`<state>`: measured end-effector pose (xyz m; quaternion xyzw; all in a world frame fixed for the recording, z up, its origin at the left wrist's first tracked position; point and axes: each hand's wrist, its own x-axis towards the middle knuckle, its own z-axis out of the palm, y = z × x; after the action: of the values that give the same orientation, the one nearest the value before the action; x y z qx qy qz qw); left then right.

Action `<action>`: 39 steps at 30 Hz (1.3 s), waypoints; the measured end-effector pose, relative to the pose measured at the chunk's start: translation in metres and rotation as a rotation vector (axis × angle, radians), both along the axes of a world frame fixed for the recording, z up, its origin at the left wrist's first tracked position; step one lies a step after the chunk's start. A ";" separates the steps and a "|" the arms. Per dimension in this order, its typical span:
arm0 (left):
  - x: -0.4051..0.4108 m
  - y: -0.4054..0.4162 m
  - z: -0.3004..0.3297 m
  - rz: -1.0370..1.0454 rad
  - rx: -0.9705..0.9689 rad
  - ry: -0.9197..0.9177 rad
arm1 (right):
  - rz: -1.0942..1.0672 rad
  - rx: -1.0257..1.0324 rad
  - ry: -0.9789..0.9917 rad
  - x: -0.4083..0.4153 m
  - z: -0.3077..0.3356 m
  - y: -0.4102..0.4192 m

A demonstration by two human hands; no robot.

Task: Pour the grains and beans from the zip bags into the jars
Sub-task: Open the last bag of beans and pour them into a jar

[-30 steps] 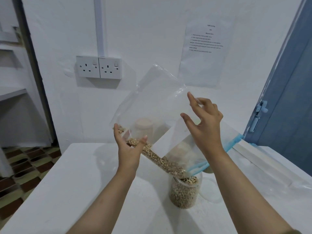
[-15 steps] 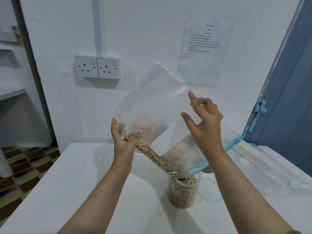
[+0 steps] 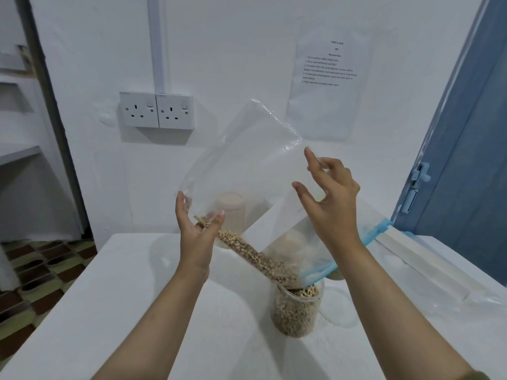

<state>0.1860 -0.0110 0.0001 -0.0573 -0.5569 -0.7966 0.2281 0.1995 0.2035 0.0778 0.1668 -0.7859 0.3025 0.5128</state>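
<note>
A clear zip bag with a blue zipper hangs tilted, mouth down, over an open clear jar on the white table. Beans lie in a line along the bag's lower edge and run into the jar, which is nearly full. My left hand pinches the bag's lower left corner between thumb and fingers. My right hand holds the bag's upper right side, fingers curled and spread against the plastic.
Behind the bag stand other jars with pale contents. A clear lid lies right of the open jar. More plastic bags lie at the table's right. A blue door is at the right, a double wall socket at the back.
My left hand has lifted the bag's corner a little. The beans have slid down from that corner toward the jar. My right hand has barely moved.
</note>
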 end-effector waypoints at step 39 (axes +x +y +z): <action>-0.003 -0.009 0.006 0.005 -0.038 -0.019 | 0.114 -0.013 -0.049 -0.005 0.007 0.005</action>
<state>0.1828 -0.0196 0.0066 -0.0526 -0.5741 -0.7860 0.2234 0.1948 0.2086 0.0848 0.2007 -0.7854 0.3403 0.4764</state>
